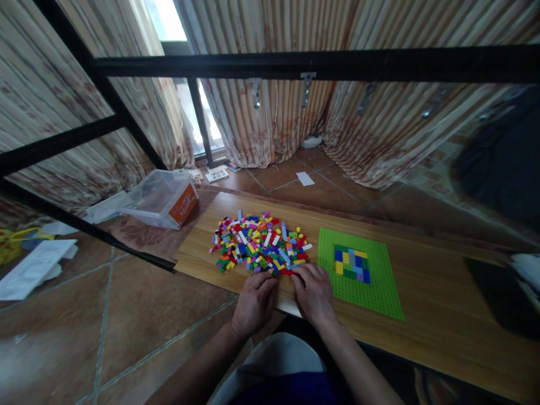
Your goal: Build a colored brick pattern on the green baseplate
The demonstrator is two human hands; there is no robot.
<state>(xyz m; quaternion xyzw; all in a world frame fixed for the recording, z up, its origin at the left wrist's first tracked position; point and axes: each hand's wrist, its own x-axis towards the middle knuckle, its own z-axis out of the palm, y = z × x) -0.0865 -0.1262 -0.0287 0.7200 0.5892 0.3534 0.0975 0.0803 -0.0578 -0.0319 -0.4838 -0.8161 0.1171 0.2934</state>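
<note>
A heap of small coloured bricks [259, 244] lies on a wooden board [422, 304]. To its right is a green baseplate [379, 281] with a small patch of blue, yellow and green bricks [352, 263] fixed on it. My left hand [253, 304] rests on the board's near edge, fingers bent, fingertips at the heap's near rim. My right hand [314, 292] lies beside it, fingers curled down onto bricks at the heap's near right edge. Whether either hand holds a brick is hidden.
A clear plastic box with an orange label [162, 197] lies on the tiled floor to the left. Black metal bars [295, 64] cross overhead and at left. Curtains hang behind. Papers and white trays [34, 267] lie on the floor.
</note>
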